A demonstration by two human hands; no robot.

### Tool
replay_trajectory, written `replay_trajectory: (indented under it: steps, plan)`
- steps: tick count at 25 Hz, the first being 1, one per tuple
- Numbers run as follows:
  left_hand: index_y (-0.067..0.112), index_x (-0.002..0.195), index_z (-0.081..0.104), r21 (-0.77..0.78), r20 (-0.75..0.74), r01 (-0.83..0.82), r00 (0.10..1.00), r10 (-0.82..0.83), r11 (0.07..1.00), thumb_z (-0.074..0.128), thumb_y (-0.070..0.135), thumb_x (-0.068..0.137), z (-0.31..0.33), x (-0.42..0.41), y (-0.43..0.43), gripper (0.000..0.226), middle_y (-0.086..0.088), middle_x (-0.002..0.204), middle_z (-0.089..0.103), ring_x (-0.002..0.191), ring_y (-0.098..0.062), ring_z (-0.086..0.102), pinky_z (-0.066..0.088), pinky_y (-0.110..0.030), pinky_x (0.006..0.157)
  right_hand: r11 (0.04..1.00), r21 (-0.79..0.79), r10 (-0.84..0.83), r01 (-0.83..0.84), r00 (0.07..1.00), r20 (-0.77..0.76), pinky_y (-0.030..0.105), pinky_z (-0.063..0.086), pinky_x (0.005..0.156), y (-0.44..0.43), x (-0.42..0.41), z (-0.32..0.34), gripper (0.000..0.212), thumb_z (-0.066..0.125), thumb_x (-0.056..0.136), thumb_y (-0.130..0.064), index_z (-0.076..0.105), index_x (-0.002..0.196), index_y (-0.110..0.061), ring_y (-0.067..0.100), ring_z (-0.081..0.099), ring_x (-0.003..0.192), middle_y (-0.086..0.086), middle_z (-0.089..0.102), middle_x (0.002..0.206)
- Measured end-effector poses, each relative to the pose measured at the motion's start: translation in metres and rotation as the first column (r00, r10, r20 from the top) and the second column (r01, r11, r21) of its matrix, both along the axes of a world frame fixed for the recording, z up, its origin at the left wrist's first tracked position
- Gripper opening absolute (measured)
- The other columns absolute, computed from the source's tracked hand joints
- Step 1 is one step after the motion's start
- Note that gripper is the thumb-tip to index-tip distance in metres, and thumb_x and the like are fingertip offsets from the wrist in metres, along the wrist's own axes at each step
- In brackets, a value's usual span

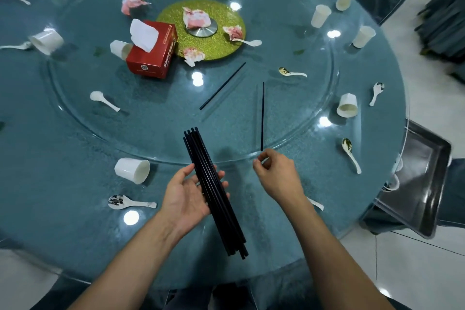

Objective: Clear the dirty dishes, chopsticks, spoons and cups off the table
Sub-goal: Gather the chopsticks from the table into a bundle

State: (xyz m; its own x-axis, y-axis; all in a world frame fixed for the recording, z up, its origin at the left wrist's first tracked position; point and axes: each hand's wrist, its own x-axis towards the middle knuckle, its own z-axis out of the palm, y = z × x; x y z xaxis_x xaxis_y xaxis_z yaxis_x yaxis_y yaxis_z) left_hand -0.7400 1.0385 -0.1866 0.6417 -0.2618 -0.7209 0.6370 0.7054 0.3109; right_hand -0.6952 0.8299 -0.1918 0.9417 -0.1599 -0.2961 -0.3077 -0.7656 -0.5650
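Note:
My left hand (187,195) lies palm up over the table's near edge and holds a bundle of several black chopsticks (214,191) across its fingers. My right hand (276,175) hovers at the near end of a single black chopstick (262,116) on the glass turntable, thumb and forefinger close together at its tip. Another loose chopstick (222,86) lies diagonally further in. White cups (132,170) (347,106) lie tipped around the table. White spoons (130,202) (351,155) (104,100), some soiled, are scattered about.
A red tissue box (152,55) and crumpled pink napkins (196,17) sit near the green turntable centre (219,43). A metal tray (425,189) stands at the table's right edge. Covered chairs ring the round blue table (75,209).

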Motion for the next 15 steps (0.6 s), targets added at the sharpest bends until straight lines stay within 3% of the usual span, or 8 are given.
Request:
replay_trajectory:
  steps: [7,11,15]
  plan:
    - [0.004,0.124,0.065,-0.003,-0.013,-0.02,1.0,0.02,1.0,0.054,0.041,0.085,-0.002,0.041,0.026,0.055,-0.018,0.112,0.071,0.102,-0.035,0.065,0.043,-0.055,0.105,0.995,-0.08,-0.059,0.057,0.998,-0.024,0.042,0.058,0.076,0.005,0.083,-0.034,0.017,0.059,0.094,-0.032,0.063,0.106,-0.022,0.025,0.067,0.082,0.004,0.071,0.093]
    - [0.004,0.125,0.064,-0.01,-0.026,-0.025,0.999,0.025,1.0,0.053,0.042,0.087,-0.005,0.066,0.038,0.055,-0.018,0.112,0.07,0.1,-0.036,0.066,0.043,-0.055,0.105,0.988,-0.135,-0.082,0.077,0.996,-0.032,0.039,0.054,0.083,0.008,0.112,-0.052,0.027,0.058,0.096,-0.027,0.059,0.121,-0.016,0.029,0.065,0.098,0.007,0.07,0.107]
    - [0.003,0.129,0.062,0.012,-0.033,-0.032,0.999,0.033,0.999,0.05,0.042,0.088,-0.007,0.09,0.047,0.058,-0.019,0.112,0.069,0.1,-0.036,0.065,0.045,-0.055,0.102,0.958,-0.265,-0.12,0.109,0.993,-0.023,0.046,0.045,0.094,0.009,0.137,-0.067,0.031,0.056,0.098,-0.033,0.054,0.12,-0.012,0.036,0.062,0.111,0.014,0.066,0.117]
